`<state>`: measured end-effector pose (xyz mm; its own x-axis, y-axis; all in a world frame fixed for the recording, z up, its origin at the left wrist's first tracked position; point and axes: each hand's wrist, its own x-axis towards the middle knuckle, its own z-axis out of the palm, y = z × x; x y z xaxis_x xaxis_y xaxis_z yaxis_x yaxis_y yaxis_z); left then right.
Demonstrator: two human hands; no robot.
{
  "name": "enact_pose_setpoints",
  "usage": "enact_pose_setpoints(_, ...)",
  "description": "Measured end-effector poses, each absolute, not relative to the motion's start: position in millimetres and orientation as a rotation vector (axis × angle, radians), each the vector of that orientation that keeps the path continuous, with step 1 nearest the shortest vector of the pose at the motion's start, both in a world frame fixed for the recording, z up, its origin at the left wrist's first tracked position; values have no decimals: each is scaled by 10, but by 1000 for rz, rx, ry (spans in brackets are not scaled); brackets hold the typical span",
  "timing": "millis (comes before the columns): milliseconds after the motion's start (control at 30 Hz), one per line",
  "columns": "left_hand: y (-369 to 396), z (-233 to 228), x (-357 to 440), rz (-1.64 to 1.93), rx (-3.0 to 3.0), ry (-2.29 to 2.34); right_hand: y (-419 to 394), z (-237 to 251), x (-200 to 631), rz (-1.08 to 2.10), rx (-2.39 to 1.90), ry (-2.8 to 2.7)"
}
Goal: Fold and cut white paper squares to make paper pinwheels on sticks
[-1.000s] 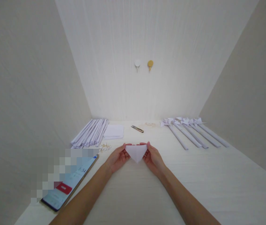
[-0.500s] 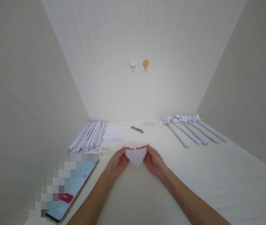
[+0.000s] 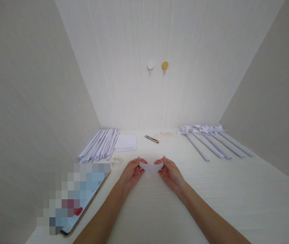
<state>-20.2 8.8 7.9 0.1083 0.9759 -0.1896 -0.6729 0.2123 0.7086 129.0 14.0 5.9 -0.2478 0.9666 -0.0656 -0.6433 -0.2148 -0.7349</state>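
Pale wood grain covers the table (image 3: 210, 203) that I am watching, and the same light panelling closes it in on 3 sides. On the back wall I see 2 round hooks, 1 white (image 3: 150, 65) and 1 gold (image 3: 165, 64).

At the left edge lies a phone (image 3: 83, 200), its screen mostly blurred out. Far right, near the back, I count about 5 paper pinwheels on rolled sticks (image 3: 210, 142), lying side by side with their heads toward the wall. Far left, a bundle of rolled paper sticks (image 3: 99, 144) lies fanned out, and just beside it sits a stack of white paper squares (image 3: 126, 142). Between the stack and the pinwheels I see small snips (image 3: 151, 138), with a little scatter of pale bits (image 3: 165, 134) behind them. Another small heap of pale pins (image 3: 116, 159) lies just in front of the bundle; I cannot tell exactly what they are.

In the middle, both hands meet over the table. The left hand (image 3: 131, 173) pinches the left corner of a folded white paper (image 3: 151, 167) between thumb and fingers, and the right hand (image 3: 171, 173) pinches the right corner the same way. The paper hangs between them, bowed downward, just above the table.
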Motion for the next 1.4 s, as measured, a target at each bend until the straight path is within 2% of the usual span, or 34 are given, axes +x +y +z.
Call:
enact_pose_setpoints(200,104,76,-230,1262,558,796,189,57,1321,1682,-725,-626)
enact_pose_setpoints(433,89,63,-173,1335,665,966,257,-59,1333,1400,-861,-683)
enact_pose_setpoints(600,90,18,-206,1097,1059,1103,308,-133,1394,1135,-1048,-884)
enact_pose_setpoints(733,55,51,-189,928,1262,1142,284,-107,1395,1109,-1097,-1124)
enact_pose_setpoints(900,8,73,-116,916,1436,1140,206,-66,1331,1118,-1084,-1345)
enact_pose_setpoints(1067,3,34,-100,962,1643,1226,184,-25,1348,1017,-1086,-1401)
enact_pose_setpoints(1400,19,-10,-115,943,1670,1286,246,-54,1471,857,-1159,-1353)
